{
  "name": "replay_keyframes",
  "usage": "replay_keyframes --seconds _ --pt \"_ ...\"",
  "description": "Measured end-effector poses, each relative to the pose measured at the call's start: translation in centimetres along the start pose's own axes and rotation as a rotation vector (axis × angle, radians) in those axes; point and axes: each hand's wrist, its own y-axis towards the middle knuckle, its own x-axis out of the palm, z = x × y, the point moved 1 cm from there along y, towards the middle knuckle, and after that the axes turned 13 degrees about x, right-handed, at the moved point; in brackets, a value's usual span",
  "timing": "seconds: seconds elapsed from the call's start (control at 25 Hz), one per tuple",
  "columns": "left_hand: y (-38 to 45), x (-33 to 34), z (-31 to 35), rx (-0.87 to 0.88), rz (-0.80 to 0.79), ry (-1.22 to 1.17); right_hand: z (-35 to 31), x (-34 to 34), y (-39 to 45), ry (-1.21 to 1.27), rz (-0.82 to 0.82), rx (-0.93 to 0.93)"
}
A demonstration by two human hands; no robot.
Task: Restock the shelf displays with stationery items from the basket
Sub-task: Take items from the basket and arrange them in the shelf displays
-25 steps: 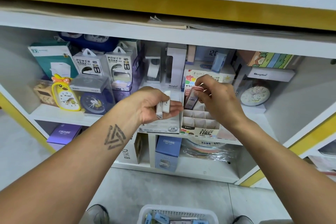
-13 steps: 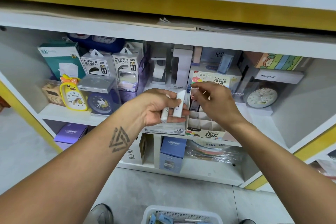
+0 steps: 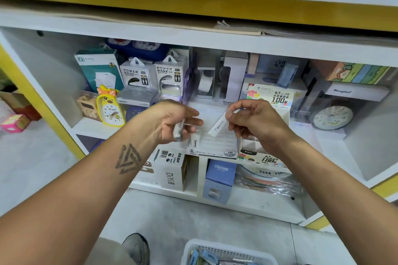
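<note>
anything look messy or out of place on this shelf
One thing: loose flattened cardboard and paper lies on top of the shelf board, a corner curling up near the middle, not displayed like the boxed stock below. Otherwise boxes stand upright. The right hand pinches a tilted white lead case, simply mid-placement.

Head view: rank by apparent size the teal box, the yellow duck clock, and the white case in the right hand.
1. teal box
2. yellow duck clock, roughly similar, ranking unsure
3. white case, smallest though nearest the camera
</note>
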Motion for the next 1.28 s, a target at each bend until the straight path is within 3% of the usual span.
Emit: replay_keyframes --seconds 0.2,0.36,0.44,0.64,0.84,1.04,1.2,1.28 --pt "-0.8 -2.5 0.4 -0.053 0.041 0.015 -0.1 0.5 0.2 -0.119 -0.119 0.014" --pt "-1.5 -3.6 0.2 -0.009 0.054 -0.092 0.1 1.3 1.1 -0.659 0.068 -0.130" --pt "-1.7 -3.8 0.0 0.019 0.076 -0.121 0.2 1.8 1.4 -0.798 0.158 -0.214" --pt "-0.9 -4.2 -0.4 0.085 0.124 -0.140 0.6 3.3 2.1 -0.689 0.240 -0.327" --pt "-0.8 -4.3 -0.7 0.117 0.166 -0.120 1.1 4.6 3.0 -0.618 0.203 -0.348" --pt "-1.0 -4.2 -0.7 0.126 0.160 -0.121 1.5 5.3 3.4 -0.676 0.166 -0.386" --pt "-1.2 -4.2 -0.7 0.145 0.148 -0.093 1.6 6.1 3.4 -0.898 0.078 -0.434" --pt "-1.3 -4.0 -0.7 0.141 0.122 -0.090 1.2 6.3 3.2 -0.891 0.118 -0.437"
